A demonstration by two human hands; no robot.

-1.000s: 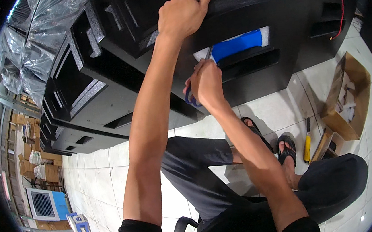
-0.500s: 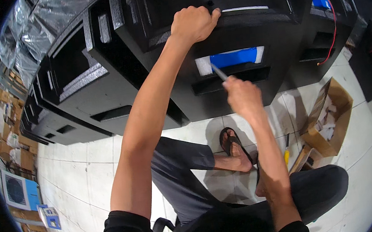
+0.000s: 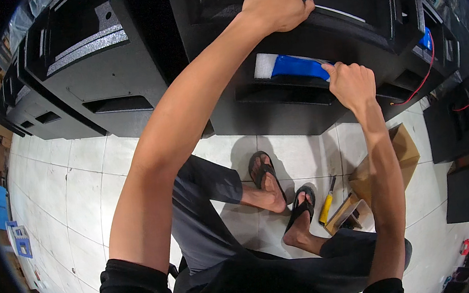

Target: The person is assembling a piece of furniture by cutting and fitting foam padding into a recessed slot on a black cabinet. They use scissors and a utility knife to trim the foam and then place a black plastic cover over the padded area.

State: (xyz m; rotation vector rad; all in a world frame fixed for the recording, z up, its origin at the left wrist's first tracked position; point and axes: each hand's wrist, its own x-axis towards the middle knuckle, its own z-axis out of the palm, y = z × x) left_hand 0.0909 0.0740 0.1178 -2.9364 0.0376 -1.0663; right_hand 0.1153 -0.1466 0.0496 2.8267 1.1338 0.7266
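Note:
A large black speaker-like cabinet (image 3: 282, 116) stands before me. In its front recess lies a blue-wrapped block (image 3: 298, 67), with white foam (image 3: 264, 65) at its left end. My left hand (image 3: 276, 7) is closed over the lower edge of the cabinet's upper opening, its fingertips hidden. At the block's right end is my right hand (image 3: 354, 84), closed with the knuckles up. It is shut on a thin grey blade-like tool, mostly hidden now by the hand and the recess. Below the block runs a dark slot.
More black cabinets (image 3: 94, 92) stand in a row at left. At right, another holds a blue block (image 3: 426, 39) with a red wire (image 3: 429, 74). On the tiled floor are a yellow-handled tool (image 3: 326, 208), a small box (image 3: 354, 214) and a cardboard carton (image 3: 404, 150).
My right hand has moved from below the block's left end to its right end, and the tool's blade has mostly gone from sight. My left hand keeps to the cabinet edge. The view has shifted.

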